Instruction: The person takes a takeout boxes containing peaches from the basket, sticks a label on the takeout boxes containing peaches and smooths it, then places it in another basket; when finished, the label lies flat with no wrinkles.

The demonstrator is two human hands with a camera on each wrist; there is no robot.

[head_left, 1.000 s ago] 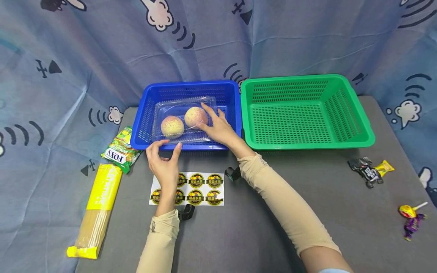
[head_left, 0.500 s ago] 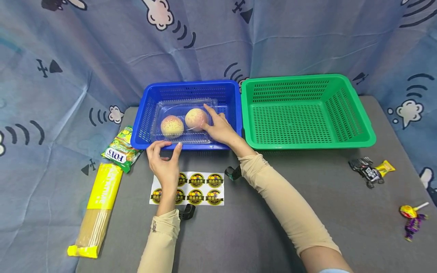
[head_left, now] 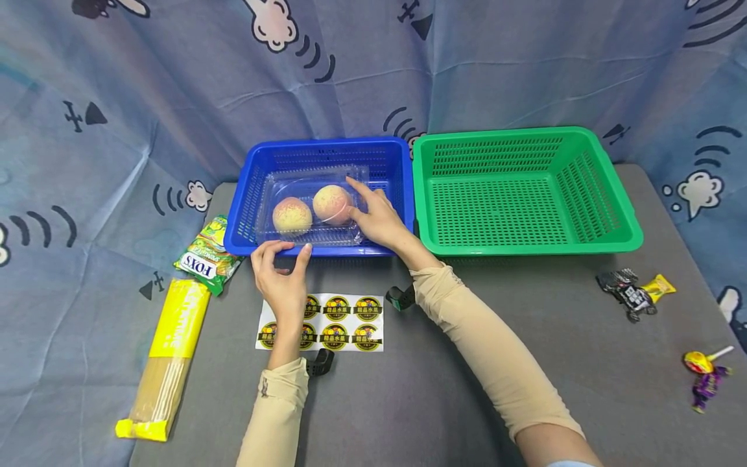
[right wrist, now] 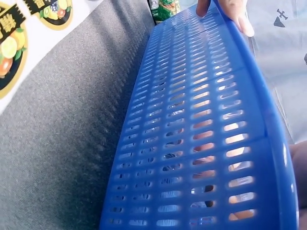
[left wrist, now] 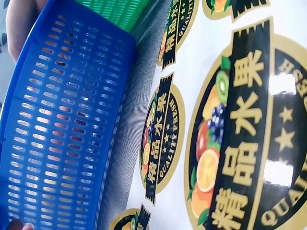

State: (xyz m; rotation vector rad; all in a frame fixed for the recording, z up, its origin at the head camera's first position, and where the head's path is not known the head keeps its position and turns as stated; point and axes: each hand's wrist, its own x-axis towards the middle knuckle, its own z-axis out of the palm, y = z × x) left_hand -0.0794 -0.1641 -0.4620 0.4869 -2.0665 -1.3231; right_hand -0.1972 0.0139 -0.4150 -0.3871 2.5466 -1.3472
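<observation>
Green basket (head_left: 525,188); spaghetti pack (head_left: 166,360); lollipop (head_left: 703,366).

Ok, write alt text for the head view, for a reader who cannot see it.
A person's right hand rests on a clear plastic box holding two peaches inside a blue basket, while the left hand touches the basket's near rim. A sticker sheet lies on the grey table below, with an empty green basket alongside the blue one.

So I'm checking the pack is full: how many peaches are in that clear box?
2. Both lie in the clear box inside the blue basket: the left peach, and the right peach beside it, by the right hand. None seems hidden.
</observation>
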